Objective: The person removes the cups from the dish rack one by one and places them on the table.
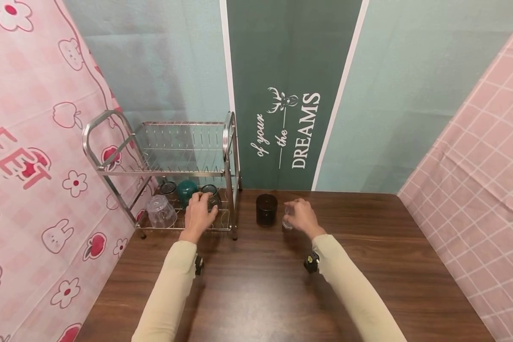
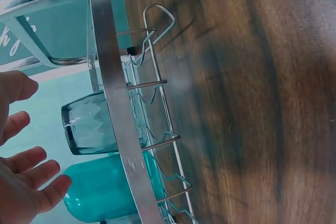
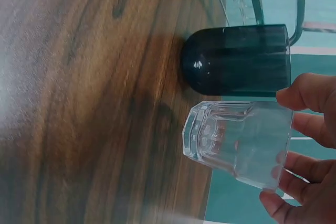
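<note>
My right hand [image 1: 302,217] grips a clear glass [image 3: 231,142] near its rim, thumb on one side and fingers on the other. The glass is upright, close to the tabletop; whether its base touches is unclear. Just left of it stands a dark, round-bottomed cup [image 1: 266,210]. My left hand [image 1: 200,217] hovers at the front of the metal rack [image 1: 230,156], fingers spread and holding nothing. Nearest to those fingers on the lower shelf are a smoky grey glass [image 2: 89,124] and a teal cup [image 2: 97,190], both upside down.
Also on the lower shelf are a clear ribbed glass [image 1: 161,212] and another dark glass [image 1: 168,189]. The rack's upper tier [image 1: 181,149] holds nothing visible. Printed cloths hang behind and beside the wooden table [image 1: 256,289].
</note>
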`<action>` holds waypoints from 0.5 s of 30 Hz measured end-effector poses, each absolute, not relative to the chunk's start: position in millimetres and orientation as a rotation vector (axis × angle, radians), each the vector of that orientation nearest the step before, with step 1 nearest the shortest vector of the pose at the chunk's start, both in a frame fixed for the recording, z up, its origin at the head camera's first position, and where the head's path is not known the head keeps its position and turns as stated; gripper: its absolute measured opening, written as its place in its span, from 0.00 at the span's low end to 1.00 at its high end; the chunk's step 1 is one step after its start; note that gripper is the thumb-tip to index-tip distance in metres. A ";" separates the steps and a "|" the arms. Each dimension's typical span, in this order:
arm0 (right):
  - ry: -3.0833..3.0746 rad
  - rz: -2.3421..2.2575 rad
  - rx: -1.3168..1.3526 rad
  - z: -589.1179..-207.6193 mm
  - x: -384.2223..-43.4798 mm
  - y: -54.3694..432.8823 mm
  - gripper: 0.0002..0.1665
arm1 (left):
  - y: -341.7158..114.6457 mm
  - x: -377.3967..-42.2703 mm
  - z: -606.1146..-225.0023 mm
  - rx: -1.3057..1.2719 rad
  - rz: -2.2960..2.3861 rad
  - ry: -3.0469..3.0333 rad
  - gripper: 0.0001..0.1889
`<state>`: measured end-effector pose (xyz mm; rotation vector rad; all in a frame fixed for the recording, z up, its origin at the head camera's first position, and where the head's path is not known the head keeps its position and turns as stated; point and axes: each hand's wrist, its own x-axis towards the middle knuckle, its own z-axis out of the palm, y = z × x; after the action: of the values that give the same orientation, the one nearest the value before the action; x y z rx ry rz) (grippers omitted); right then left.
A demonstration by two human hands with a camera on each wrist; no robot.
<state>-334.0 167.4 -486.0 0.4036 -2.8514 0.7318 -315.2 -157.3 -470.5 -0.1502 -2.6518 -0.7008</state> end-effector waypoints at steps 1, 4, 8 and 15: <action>-2.851 0.729 0.405 -485.4 -335.5 167.4 0.26 | -157.3 -316.4 -469.7 -0.150 -0.703 -2.653 0.22; -2.859 0.727 0.399 -485.0 -340.1 166.9 0.26 | -157.6 -320.2 -468.3 -0.140 -0.724 -2.664 0.22; -2.874 0.733 0.362 -486.4 -345.9 165.9 0.25 | -155.9 -326.2 -469.4 -0.143 -0.745 -2.676 0.22; -2.889 0.698 0.307 -489.9 -352.0 163.2 0.26 | -148.3 -334.8 -473.5 -0.144 -0.756 -2.689 0.22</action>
<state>-352.0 163.2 -489.9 0.3067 -2.8894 0.6976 -334.8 -148.3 -473.5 -0.1439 -2.6893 -0.7561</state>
